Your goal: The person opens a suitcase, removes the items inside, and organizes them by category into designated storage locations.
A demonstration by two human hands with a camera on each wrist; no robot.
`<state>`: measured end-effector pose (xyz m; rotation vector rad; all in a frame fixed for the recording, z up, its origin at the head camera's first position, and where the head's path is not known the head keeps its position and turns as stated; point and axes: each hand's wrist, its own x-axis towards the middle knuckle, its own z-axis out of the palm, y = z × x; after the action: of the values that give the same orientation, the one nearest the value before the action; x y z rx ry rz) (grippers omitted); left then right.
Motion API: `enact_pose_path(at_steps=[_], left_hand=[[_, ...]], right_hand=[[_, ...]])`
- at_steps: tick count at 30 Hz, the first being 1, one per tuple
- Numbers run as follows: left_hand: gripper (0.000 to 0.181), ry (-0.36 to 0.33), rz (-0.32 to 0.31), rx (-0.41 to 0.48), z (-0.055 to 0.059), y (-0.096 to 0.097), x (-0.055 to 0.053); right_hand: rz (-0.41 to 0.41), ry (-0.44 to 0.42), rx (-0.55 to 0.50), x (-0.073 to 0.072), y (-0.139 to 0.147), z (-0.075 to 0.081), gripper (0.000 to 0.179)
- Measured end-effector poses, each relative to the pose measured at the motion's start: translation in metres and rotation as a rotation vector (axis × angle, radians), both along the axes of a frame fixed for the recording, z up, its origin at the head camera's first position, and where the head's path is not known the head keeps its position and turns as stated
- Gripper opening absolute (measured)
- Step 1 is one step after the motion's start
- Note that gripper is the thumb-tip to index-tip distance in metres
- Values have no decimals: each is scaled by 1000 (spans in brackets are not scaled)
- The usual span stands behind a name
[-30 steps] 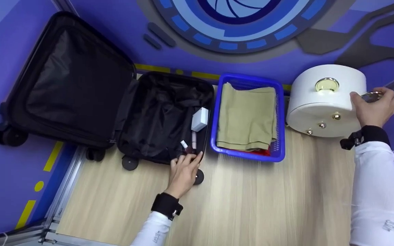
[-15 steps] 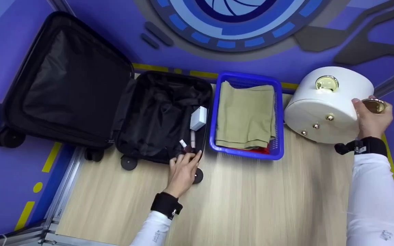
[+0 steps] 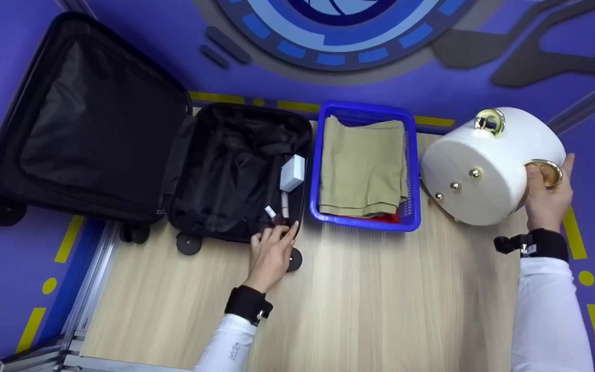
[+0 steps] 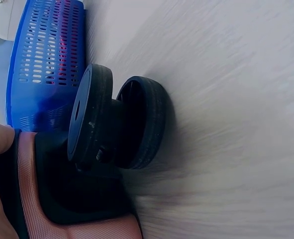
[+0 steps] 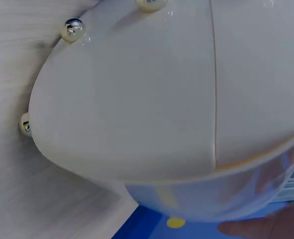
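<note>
My left hand (image 3: 269, 258) rests at the front rim of an open black-lined suitcase (image 3: 225, 175), its fingertips over the edge. Just past them lie a small dark-red bottle with a white cap (image 3: 270, 211), a slim pale tube (image 3: 284, 204) and a white box (image 3: 292, 173). In the left wrist view a finger (image 4: 0, 137) touches the rim above the copper-coloured shell (image 4: 30, 184). At right, my right hand (image 3: 549, 199) grips the gold ring handle (image 3: 553, 170) of a white drum-shaped case (image 3: 514, 150); the far fingers are partly hidden. Gold knobs (image 3: 475, 172) dot its drawer front.
A blue plastic basket (image 3: 415, 206) with folded khaki cloth (image 3: 362, 165) and something red beneath stands between suitcase and case. The raised suitcase lid (image 3: 101, 124) leans left. A purple wall (image 3: 277, 88) borders the back. The wooden tabletop (image 3: 380, 294) stretches in front.
The white case has turned, its knobbed front swinging left toward the basket, while my right hand moved slightly nearer with the handle. My left hand stayed on the rim. The head view shifted slightly.
</note>
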<state>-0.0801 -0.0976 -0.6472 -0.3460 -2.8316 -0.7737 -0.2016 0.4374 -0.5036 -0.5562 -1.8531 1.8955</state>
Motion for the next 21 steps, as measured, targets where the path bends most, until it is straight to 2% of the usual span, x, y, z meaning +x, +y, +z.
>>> enact_pose_path(at_steps=[4,10,14,21], left_hand=[[44,-18,-5,13,-1,0,0],[44,-27,-6,17,0,-1,-1],[44,-22,-11,32,1,0,0],[44,-25,-8,35,2,-1,1]], right_hand=[[-36,-43,88,20,-9,-2,60],[-99,-113,178,57,-20,-8,56],[-124,-126,185,85,-26,-11,56],[-108,-124,156,130,-35,-14,59]])
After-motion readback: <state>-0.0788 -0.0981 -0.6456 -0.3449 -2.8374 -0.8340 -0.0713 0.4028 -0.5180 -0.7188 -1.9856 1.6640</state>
